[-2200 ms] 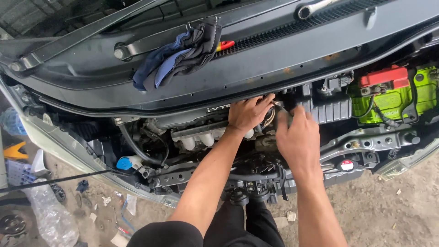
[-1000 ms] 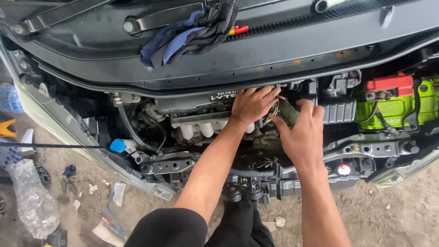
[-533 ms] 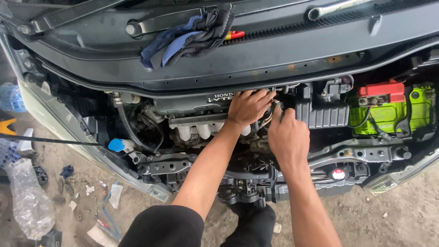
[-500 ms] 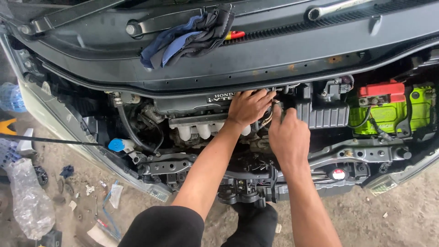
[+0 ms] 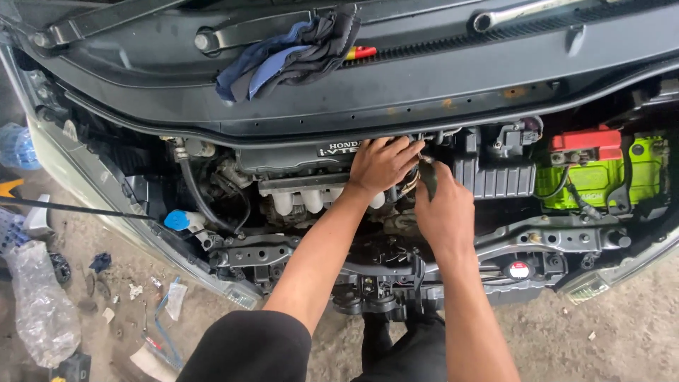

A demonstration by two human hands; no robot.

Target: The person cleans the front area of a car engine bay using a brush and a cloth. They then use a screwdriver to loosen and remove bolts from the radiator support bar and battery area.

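I lean over an open car engine bay. My left hand (image 5: 382, 166) rests on the back of the engine (image 5: 297, 201), just right of the dark engine cover (image 5: 283, 157). Its fingers curl down over wires and hoses, and what they grip is hidden. Just right of it and nearer to me, my right hand (image 5: 444, 216) is closed around a slim dark part (image 5: 428, 177) that sticks up between the two hands. The black ribbed air box (image 5: 495, 177) sits right of both hands.
A green battery with a red terminal cover (image 5: 601, 166) is at the right. A blue-and-black rag (image 5: 290, 53) and a red-handled tool (image 5: 361, 51) lie on the cowl, a wrench (image 5: 523, 10) farther right. A blue cap (image 5: 177, 220), a hood prop rod (image 5: 78, 209) and plastic litter (image 5: 42, 311) are at the left.
My right hand has shifted left and up, closer to my left hand, with the dark part now between them. My left hand stays on the same spot of the engine.
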